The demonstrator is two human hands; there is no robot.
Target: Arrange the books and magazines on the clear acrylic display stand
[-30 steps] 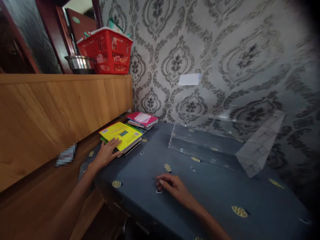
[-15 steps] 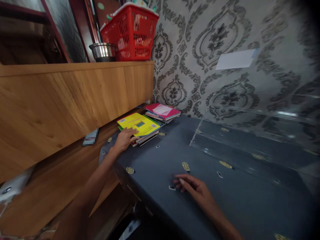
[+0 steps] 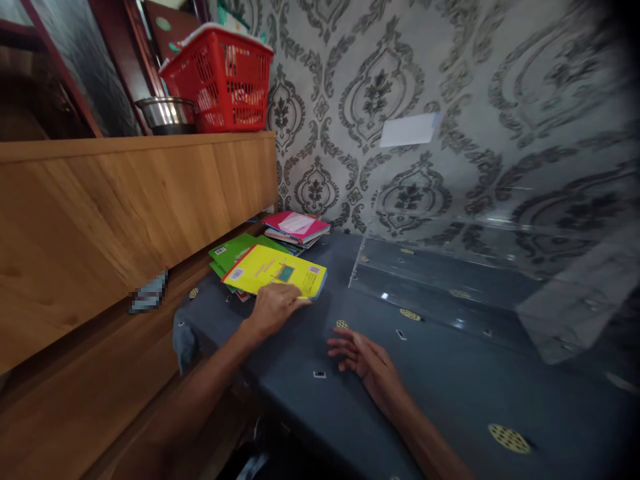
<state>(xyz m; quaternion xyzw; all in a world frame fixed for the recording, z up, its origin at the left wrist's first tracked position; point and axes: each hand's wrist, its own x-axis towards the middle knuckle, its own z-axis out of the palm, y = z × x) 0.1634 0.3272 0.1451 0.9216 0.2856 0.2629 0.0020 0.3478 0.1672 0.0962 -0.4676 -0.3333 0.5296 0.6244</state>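
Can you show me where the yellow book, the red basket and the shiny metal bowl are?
yellow book (image 3: 274, 271), head view, middle of its cover
red basket (image 3: 225, 83), head view, front wall
metal bowl (image 3: 166, 112), head view, its side

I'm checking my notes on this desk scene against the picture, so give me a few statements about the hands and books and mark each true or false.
1. The left hand grips the yellow book at its near edge. True.
2. The right hand holds a pink book. False: it holds nothing and lies open on the dark tablecloth; the pink book lies on a pile by the wall.
3. A green book shows beneath the yellow one. True.
4. The red basket stands on the tablecloth. False: it stands on top of the wooden cabinet, beside a metal bowl.
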